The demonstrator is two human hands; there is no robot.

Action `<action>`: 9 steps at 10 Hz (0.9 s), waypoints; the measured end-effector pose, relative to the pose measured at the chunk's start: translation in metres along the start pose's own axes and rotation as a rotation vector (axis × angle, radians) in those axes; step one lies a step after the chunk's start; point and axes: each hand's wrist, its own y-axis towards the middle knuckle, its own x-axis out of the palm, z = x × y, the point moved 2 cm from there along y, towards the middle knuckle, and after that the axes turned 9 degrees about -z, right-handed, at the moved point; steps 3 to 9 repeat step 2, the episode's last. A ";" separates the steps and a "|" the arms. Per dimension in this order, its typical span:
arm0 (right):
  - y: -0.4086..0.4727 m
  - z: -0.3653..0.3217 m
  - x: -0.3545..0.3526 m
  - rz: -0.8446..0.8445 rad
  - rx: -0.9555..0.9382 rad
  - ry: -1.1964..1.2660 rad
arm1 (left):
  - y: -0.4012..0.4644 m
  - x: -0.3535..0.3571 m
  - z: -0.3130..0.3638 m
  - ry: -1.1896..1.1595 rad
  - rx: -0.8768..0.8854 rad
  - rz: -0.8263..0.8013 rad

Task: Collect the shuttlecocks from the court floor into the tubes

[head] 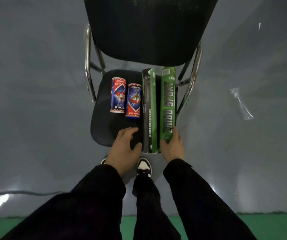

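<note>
Head view: four tubes lie on the black chair seat [104,122]. Right hand [172,148] is clasped around the green tube [168,104], lettered "ZHIBO SPORT". Left hand [123,146] rests spread, holding nothing, beside the black-green tube [149,110]. Two short red-blue tubes [126,98] read "CONGA".

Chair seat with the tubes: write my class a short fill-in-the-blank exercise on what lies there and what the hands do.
1. The chair seat holds ____ tubes in all.
2. The right hand grips the near end of the ____ tube.
3. The two short tubes lie ____ of the long ones.
4. The left hand holds ____.

Missing: four; bright green; left; nothing
</note>
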 end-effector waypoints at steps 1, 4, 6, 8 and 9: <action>-0.030 -0.021 -0.012 0.046 -0.072 0.038 | -0.005 -0.012 0.010 -0.105 -0.050 0.091; -0.061 -0.047 -0.021 0.032 -0.136 0.175 | -0.013 -0.028 0.024 -0.316 -0.081 0.200; -0.061 -0.047 -0.021 0.032 -0.136 0.175 | -0.013 -0.028 0.024 -0.316 -0.081 0.200; -0.061 -0.047 -0.021 0.032 -0.136 0.175 | -0.013 -0.028 0.024 -0.316 -0.081 0.200; -0.061 -0.047 -0.021 0.032 -0.136 0.175 | -0.013 -0.028 0.024 -0.316 -0.081 0.200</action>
